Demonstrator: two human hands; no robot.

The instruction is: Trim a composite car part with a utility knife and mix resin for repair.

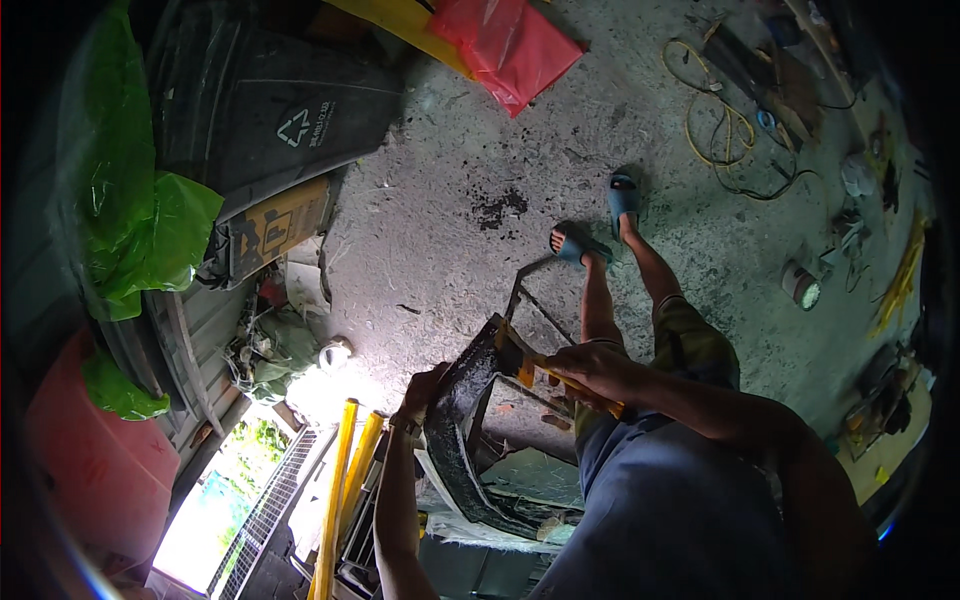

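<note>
1. Right hand [597,374], just right of centre: clamped round a yellow-handled tool [527,372].
2. Left hand [424,390], left of centre: at the edge of a black curved panel [455,408]; cannot tell whether it grips.
3. Panel: lower centre.

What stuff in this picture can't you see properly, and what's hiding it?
All in the head view:
- Middle of the yellow-handled tool: covered by the right hand.
- The tool's tip: too small and dark to tell its kind.
- Left hand's grip on the black curved piece: lost in shadow.
- Top of the red plastic sheet: cut off by the upper edge.
</note>
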